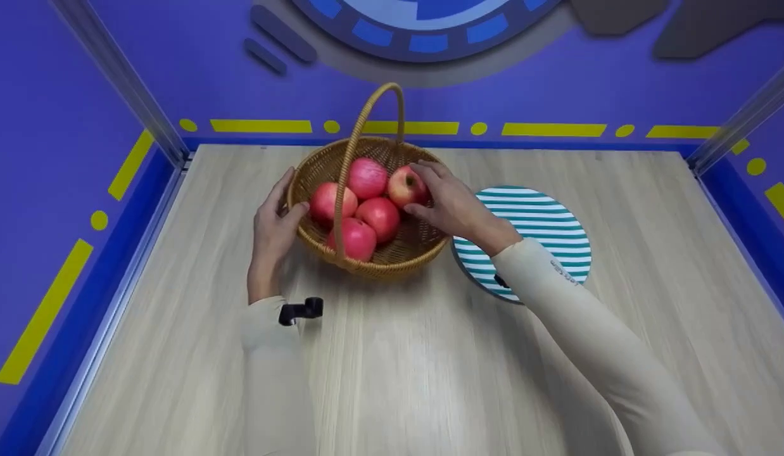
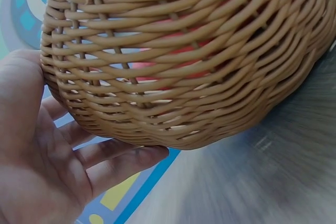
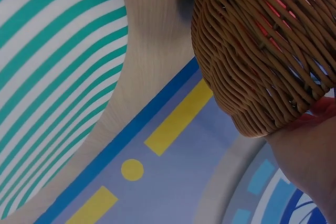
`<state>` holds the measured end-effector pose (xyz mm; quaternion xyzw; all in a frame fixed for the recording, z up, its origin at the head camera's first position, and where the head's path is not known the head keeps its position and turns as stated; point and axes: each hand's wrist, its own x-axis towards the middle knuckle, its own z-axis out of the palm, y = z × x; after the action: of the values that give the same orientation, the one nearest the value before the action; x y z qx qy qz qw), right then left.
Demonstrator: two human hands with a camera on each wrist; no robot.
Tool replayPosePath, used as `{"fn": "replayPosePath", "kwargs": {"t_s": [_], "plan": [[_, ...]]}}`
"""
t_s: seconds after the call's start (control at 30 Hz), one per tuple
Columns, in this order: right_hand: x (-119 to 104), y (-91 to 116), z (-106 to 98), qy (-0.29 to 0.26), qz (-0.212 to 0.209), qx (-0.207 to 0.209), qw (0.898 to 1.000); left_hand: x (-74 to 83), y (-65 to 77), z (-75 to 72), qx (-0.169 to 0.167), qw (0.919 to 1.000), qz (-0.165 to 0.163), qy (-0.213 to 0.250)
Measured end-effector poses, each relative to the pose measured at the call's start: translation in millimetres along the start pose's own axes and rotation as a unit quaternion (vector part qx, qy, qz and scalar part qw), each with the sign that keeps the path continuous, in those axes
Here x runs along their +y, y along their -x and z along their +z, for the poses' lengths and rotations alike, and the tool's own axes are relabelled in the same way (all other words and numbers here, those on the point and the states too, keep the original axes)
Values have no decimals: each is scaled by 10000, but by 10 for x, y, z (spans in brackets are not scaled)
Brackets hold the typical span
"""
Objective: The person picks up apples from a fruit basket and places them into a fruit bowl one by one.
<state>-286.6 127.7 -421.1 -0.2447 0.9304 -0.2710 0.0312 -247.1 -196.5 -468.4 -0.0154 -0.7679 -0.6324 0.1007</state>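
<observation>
A brown wicker basket (image 1: pixel 392 269) with a tall arched handle holds several red apples (image 1: pixel 366 178). At its left side my left hand (image 1: pixel 275 231) grips the basket, thumb over the rim and fingers against the outer wall. In the left wrist view, the fingers of the left hand (image 2: pixel 58 156) reach around the woven wall (image 2: pixel 173 93). Over the right rim, my right hand (image 1: pixel 452 199) holds a red and yellow apple (image 1: pixel 406 185) between thumb and fingers, inside the basket. The right wrist view shows part of the right hand (image 3: pixel 307 150) beside the wicker; its fingertips are hidden.
A round mat with green and white stripes (image 1: pixel 544 221) lies on the wooden table (image 1: pixel 392 367) to the right of the basket, partly under the right forearm. Blue panels (image 1: pixel 525 95) with yellow marks stand behind and at both sides of the table.
</observation>
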Motion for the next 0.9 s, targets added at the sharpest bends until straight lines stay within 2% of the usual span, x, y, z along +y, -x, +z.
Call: {"fn": "replayPosePath", "kwargs": {"t_s": [0.23, 0.43, 0.57, 0.73, 0.9], "plan": [[-66, -123, 41, 398, 84, -307, 9987, -49, 45, -32, 165, 9998, -19, 117], [-93, -223, 79, 842, -63, -364, 9958, -68, 55, -29, 372, 9992, -61, 104], [-90, -263, 97, 1035, 89, -341, 9940, -34, 47, -16, 419, 9990, -128, 52], [-47, -284, 105, 1022, 348, -186, 9940, -10, 9, 8, 372, 9992, -110, 10], [0, -277, 107, 660, 369, 44, 9971, -24, -16, 22, 357, 9993, -44, -67]]}}
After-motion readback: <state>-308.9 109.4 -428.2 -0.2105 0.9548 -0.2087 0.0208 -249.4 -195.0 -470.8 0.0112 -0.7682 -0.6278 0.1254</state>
